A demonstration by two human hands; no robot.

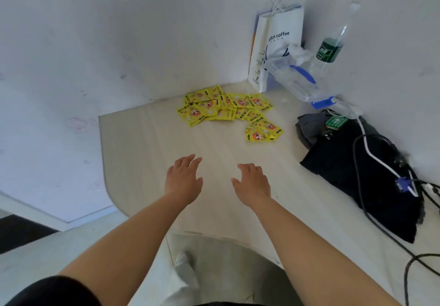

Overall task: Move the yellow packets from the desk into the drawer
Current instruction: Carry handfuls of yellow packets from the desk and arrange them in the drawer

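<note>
While the yellow packets (226, 108) are lying in a loose heap at the back of the desk (147, 144), near a white paper bag (273, 48), the left hand (184, 177) and right hand (253, 183) are hovering side by side well short of them, fingers relaxed and holding nothing, beside a dark cloth (362, 182) with cables (371, 220)

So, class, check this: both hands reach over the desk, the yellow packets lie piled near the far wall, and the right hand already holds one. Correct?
No. The head view shows the right hand empty, fingers relaxed, short of the yellow packets. The rest holds: the left hand reaches over the desk too.
</note>
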